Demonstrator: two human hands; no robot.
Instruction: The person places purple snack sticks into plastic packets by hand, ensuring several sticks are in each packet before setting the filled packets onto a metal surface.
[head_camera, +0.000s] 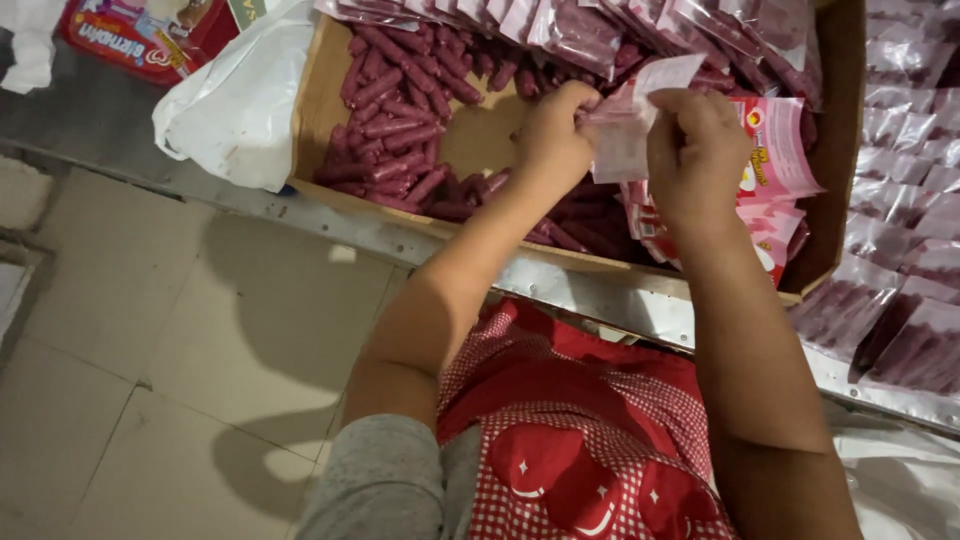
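White plastic bag (235, 105) far left, draped against cardboard tray (318, 100); loose red sausages (395, 120) heaped in tray's left part; left hand (552, 135) pinching left edge of clear pink pouch (628, 125), held above tray centre; right hand (695, 155) gripping pouch's right edge; stack of empty pink pouches (775, 195) just right, beneath hand; filled sealed packs (905, 200) spread far right, outside tray.

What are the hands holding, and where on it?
Both hands hold one pink-and-clear pouch above the box. The left hand pinches its left edge near the top; the right hand grips its right side.
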